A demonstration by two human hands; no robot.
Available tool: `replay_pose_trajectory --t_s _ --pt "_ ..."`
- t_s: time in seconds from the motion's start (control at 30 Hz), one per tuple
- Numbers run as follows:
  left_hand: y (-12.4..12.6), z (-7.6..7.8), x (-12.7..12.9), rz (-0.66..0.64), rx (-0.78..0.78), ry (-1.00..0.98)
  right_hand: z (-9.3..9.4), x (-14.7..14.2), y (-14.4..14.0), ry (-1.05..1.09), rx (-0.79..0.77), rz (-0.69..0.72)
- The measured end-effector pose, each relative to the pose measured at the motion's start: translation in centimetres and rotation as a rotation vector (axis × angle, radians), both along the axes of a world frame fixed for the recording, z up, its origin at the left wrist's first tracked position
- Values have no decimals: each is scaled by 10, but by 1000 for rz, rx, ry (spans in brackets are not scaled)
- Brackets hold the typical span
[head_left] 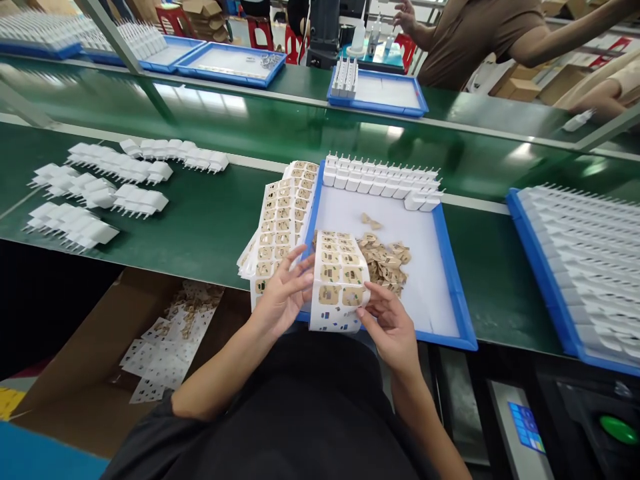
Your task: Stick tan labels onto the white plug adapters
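A curved sticker sheet (pixel 333 273) with rows of brown labels is raised over the front left of a blue-rimmed tray (pixel 453 287). My right hand (pixel 393 327) pinches its lower right edge between thumb and fingers. Beside the left edge is my left hand (pixel 285 290), open, its fingers apart; whether they touch the sheet is unclear. The sheet's lower strip is bare of brown labels. Brown paper scraps (pixel 385 260) lie heaped in the tray, partly behind the sheet. White plug-like blocks with pins (pixel 380 183) line the tray's far side.
More sticker sheets (pixel 273 227) are stacked left of the tray. White blocks (pixel 75 223) lie in groups on the green bench (pixel 200 233). A full tray (pixel 575 267) stands at right. Below is a cardboard box (pixel 100 340) with waste sheets. Across the bench is a co-worker (pixel 470 40).
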State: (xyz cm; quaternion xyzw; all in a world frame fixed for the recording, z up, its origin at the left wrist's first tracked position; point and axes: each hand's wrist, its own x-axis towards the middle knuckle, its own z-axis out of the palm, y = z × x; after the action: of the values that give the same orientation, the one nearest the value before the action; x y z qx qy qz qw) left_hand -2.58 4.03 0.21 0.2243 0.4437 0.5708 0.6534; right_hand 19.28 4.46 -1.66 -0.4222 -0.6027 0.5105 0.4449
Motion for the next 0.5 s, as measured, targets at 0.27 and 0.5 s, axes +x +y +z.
replay_pose_trajectory --t_s 0.27,0.5 --pt "-7 -14 14 -148 21 65 3 -4 -2 -309 214 44" --pt "-15 -10 13 -153 104 277 11 -8 0 -359 307 -39"
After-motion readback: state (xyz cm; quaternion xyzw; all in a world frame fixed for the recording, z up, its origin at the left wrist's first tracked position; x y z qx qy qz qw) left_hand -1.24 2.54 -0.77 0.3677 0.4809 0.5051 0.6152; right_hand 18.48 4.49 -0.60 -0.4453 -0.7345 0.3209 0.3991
